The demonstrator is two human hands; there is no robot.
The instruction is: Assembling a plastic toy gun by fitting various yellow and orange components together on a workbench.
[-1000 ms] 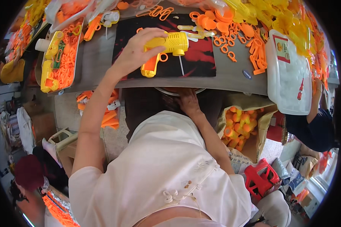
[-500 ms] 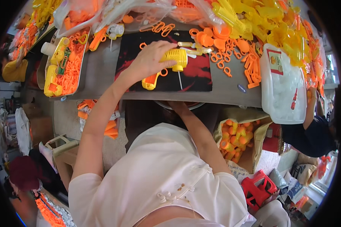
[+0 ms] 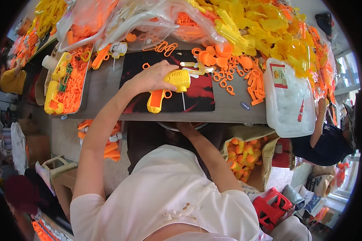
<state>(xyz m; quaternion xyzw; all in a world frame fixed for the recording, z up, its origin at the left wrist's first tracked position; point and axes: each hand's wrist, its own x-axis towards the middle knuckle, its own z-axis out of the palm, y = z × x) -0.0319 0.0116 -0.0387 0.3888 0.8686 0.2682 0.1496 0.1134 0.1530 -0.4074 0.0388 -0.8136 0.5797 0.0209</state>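
Observation:
My left hand (image 3: 153,77) is wrapped over the rear of a yellow toy gun (image 3: 178,82) with an orange trigger ring and an orange panel in its grip. The toy lies on a black and red mat (image 3: 203,94), its handle pointing toward me. A thin pale tube runs down from its body. My right hand (image 3: 184,126) reaches under the table edge into a round metal-rimmed bowl (image 3: 169,127); the table hides its fingers. Just beyond the gun lie small clear and yellowish tubes (image 3: 195,71).
On the left stands a tray (image 3: 84,80) of orange parts and yellow gun pieces. Orange rings (image 3: 228,75) and strips lie right of the mat. Near the right table edge is a white plastic tub (image 3: 289,116) with a red screwdriver (image 3: 300,111). A sack (image 3: 269,162) of orange-yellow pieces stands below.
The whole view has shifted, so the table sits lower and further left in the picture. My left hand still grips the toy gun on the mat; my right stays under the table.

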